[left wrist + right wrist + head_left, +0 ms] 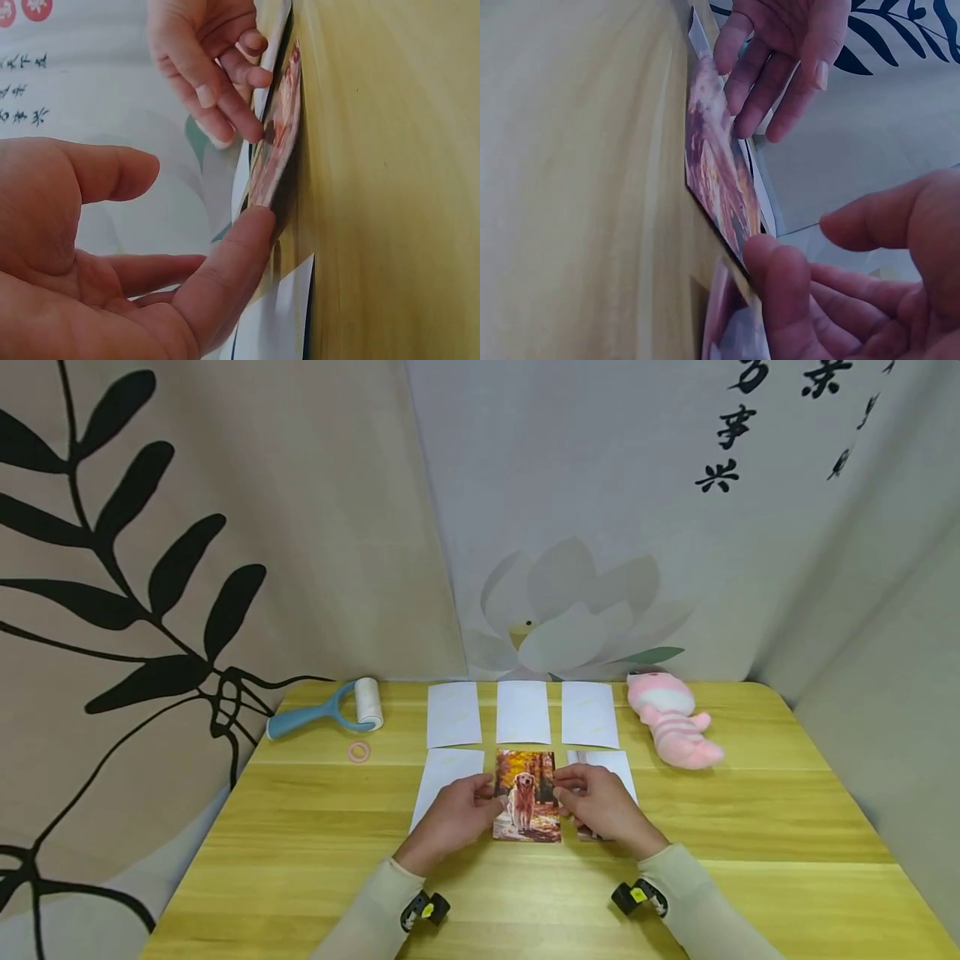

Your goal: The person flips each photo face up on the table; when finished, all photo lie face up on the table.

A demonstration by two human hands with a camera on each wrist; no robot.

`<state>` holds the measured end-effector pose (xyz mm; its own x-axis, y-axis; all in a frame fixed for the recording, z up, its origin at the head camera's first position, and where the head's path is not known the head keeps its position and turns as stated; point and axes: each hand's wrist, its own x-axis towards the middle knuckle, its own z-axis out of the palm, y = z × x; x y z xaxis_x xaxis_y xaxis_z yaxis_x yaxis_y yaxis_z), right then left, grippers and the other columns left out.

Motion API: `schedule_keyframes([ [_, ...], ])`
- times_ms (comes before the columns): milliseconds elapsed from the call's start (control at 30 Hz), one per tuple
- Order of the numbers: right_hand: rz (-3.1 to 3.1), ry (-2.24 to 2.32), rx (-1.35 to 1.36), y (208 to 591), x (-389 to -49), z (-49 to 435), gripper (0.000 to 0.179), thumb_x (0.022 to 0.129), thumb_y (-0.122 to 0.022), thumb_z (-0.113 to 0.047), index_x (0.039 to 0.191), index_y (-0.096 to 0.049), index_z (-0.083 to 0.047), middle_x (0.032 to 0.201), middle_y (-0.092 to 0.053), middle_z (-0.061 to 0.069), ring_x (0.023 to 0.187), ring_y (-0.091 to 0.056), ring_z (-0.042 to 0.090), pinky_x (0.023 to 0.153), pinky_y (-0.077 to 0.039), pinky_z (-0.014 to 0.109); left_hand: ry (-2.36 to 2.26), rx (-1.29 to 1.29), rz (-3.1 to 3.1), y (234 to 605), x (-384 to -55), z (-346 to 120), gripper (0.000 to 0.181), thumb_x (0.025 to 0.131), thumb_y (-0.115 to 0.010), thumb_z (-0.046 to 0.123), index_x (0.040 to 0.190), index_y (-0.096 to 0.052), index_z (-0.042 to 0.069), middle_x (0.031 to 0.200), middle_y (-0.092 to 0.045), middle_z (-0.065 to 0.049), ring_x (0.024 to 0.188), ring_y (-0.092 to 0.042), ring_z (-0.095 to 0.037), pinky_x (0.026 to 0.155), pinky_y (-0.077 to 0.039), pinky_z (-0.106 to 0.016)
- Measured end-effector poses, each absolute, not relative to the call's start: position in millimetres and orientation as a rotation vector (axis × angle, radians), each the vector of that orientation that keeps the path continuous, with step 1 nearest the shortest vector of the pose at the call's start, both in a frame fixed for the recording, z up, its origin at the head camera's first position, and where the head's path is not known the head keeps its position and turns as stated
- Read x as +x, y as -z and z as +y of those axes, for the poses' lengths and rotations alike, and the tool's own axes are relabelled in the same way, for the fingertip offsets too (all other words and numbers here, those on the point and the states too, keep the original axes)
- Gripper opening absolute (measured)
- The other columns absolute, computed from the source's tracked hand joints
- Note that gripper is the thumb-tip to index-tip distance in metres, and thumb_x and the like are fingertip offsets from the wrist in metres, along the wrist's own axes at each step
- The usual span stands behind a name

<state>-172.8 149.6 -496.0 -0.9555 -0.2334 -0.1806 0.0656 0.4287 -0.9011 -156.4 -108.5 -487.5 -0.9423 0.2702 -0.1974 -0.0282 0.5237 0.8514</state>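
A photo card of a golden dog among autumn leaves [526,797] lies in the middle of the front row, its picture facing up. My left hand [460,810] is at its left edge, and a fingertip [259,225] touches the card's edge while the thumb stands apart. On the other side, my right hand [606,803] has its fingertips right at the right edge, thumb raised off it. Under the left hand shows a white card [447,770]. The right hand partly hides another card [618,768], whose picture shows near its lower edge.
Three white cards stand in a back row: left [453,714], middle [522,712] and right [589,714]. A blue-handled lint roller [315,717] and a pink ring [359,752] lie at the left. To the right is a pink plush toy [675,720] on the wooden table [787,810].
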Motion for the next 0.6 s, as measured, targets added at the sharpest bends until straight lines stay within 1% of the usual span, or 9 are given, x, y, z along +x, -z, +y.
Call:
schedule_keyframes([
  [100, 2.434, 1.52, -0.154, 493.6, -173.8, 148.0, 0.032, 0.103, -0.068, -0.016, 0.133, -0.068, -0.005, 0.113, -0.076, 0.012, 0.059, -0.066, 0.025, 0.044, -0.048, 0.033, -1.419, 0.21, 2.458, 486.8, -156.6, -113.3, 0.062, 0.105, -0.064, 0.033, 0.154, -0.05, -0.002, 0.139, -0.067, -0.017, 0.126, -0.067, -0.033, 0.105, -0.056, -0.051],
  [200, 2.486, 1.482, -0.166, 490.0, -177.1, 145.5, 0.031, 0.103, -0.069, -0.019, 0.132, -0.069, -0.008, 0.109, -0.077, 0.009, 0.061, -0.067, 0.024, 0.048, -0.049, 0.035, -1.463, 0.215, 2.462, 485.6, -158.0, -118.9, 0.057, 0.106, -0.064, 0.033, 0.152, -0.054, 0.001, 0.14, -0.067, -0.016, 0.127, -0.066, -0.033, 0.105, -0.055, -0.051],
  [300, 2.565, 1.421, -0.189, 487.0, -181.3, 142.0, 0.03, 0.102, -0.071, -0.023, 0.129, -0.071, -0.011, 0.109, -0.078, 0.005, 0.07, -0.07, 0.019, 0.058, -0.053, 0.035, -1.505, 0.194, 2.477, 484.7, -159.9, -125.5, 0.053, 0.105, -0.067, 0.031, 0.15, -0.057, 0.004, 0.139, -0.067, -0.015, 0.125, -0.067, -0.032, 0.101, -0.057, -0.05],
  [367, 2.62, 1.381, -0.222, 485.8, -184.3, 139.1, 0.029, 0.101, -0.072, -0.024, 0.127, -0.073, -0.012, 0.113, -0.077, 0.002, 0.078, -0.071, 0.014, 0.066, -0.055, 0.034, -1.518, 0.163, 2.499, 485.1, -161.1, -130.5, 0.051, 0.104, -0.069, 0.029, 0.148, -0.059, 0.005, 0.137, -0.068, -0.015, 0.123, -0.067, -0.031, 0.098, -0.058, -0.049],
  [467, 2.66, 1.362, -0.256, 484.0, -188.4, 133.4, 0.027, 0.101, -0.072, -0.025, 0.125, -0.074, -0.013, 0.118, -0.076, 0.001, 0.083, -0.07, 0.011, 0.071, -0.055, 0.034, -1.524, 0.104, 2.52, 484.6, -162.1, -138.4, 0.05, 0.101, -0.073, 0.026, 0.145, -0.061, 0.006, 0.135, -0.068, -0.015, 0.12, -0.068, -0.03, 0.097, -0.059, -0.047],
  [600, 2.68, 1.374, -0.286, 481.4, -193.2, 124.5, 0.025, 0.1, -0.073, -0.025, 0.121, -0.075, -0.013, 0.114, -0.077, 0.001, 0.086, -0.069, 0.013, 0.073, -0.056, 0.035, -1.516, 0.046, 2.55, 483.6, -163.0, -149.8, 0.049, 0.099, -0.076, 0.025, 0.143, -0.063, 0.006, 0.134, -0.069, -0.015, 0.12, -0.067, -0.03, 0.099, -0.058, -0.048],
])
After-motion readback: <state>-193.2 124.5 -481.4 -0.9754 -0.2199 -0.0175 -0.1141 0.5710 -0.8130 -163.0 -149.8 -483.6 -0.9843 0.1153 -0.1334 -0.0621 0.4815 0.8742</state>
